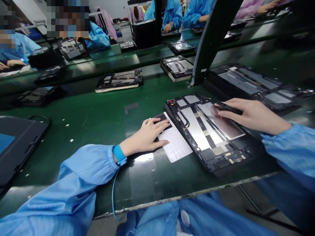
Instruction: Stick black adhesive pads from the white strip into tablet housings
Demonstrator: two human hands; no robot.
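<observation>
An opened tablet lies on the green bench in front of me, its inner cables, metal plates and circuit board exposed. My right hand grips a short black pen-like tool, its tip at the upper right part of the tablet's silver plate. What kind of tool it is, I cannot make out. Left of the tablet, my left hand rests with fingers spread on a white sheet with black strips along its upper end. A blue band with a thin cord circles my left wrist.
More opened tablets lie at the back, beyond the tablet and at right. A dark upright post rises behind my work. A dark grey case sits at left, near white scraps. Co-workers in blue and pink sit across the bench.
</observation>
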